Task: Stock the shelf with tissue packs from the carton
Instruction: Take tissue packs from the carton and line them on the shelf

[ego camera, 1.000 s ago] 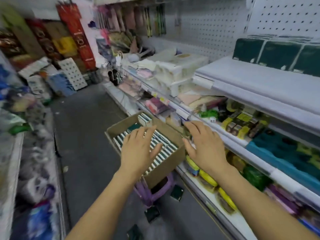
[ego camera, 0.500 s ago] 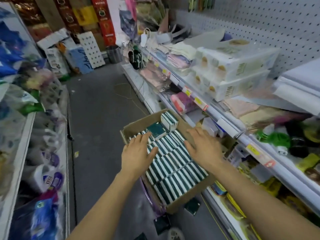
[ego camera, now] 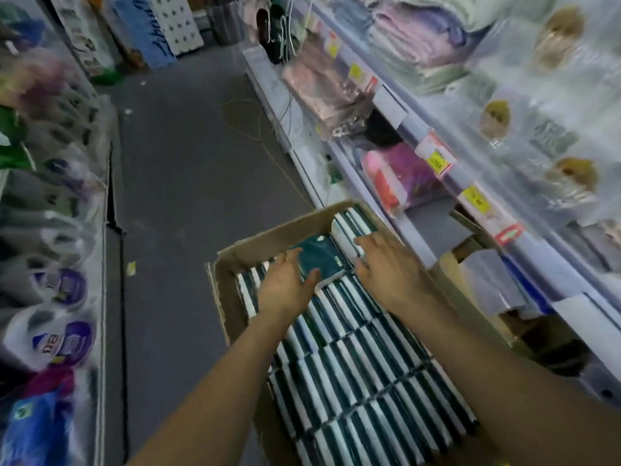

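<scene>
a brown carton (ego camera: 268,237) is seen low in the aisle, just beside the shelf (ego camera: 437,153) on the right. it is packed with rows of green and white tissue packs (ego camera: 363,375) stood on edge. one flat green pack (ego camera: 317,258) is laid on top of the rows at the far end of the carton. a small bunch of packs (ego camera: 349,227) is stood up in the far right corner.

both arms are stretched down into the carton. the left hand (ego camera: 285,284) is laid on the left edge of the flat green pack, with the fingers spread and the thumb on its near edge. the right hand (ego camera: 386,264) is placed at the right side of the same pack, with the fingers a little bent and spread. it cannot be told if the pack is gripped yet or only touched.

the step in hand looks like the pick-up: a pack is being reached for, and nothing is lifted yet. next, the pack would need to be pinched from both sides, lifted clear of the rows, and carried right to the shelf. care would be needed so the rows under it are not pulled up too.
</scene>
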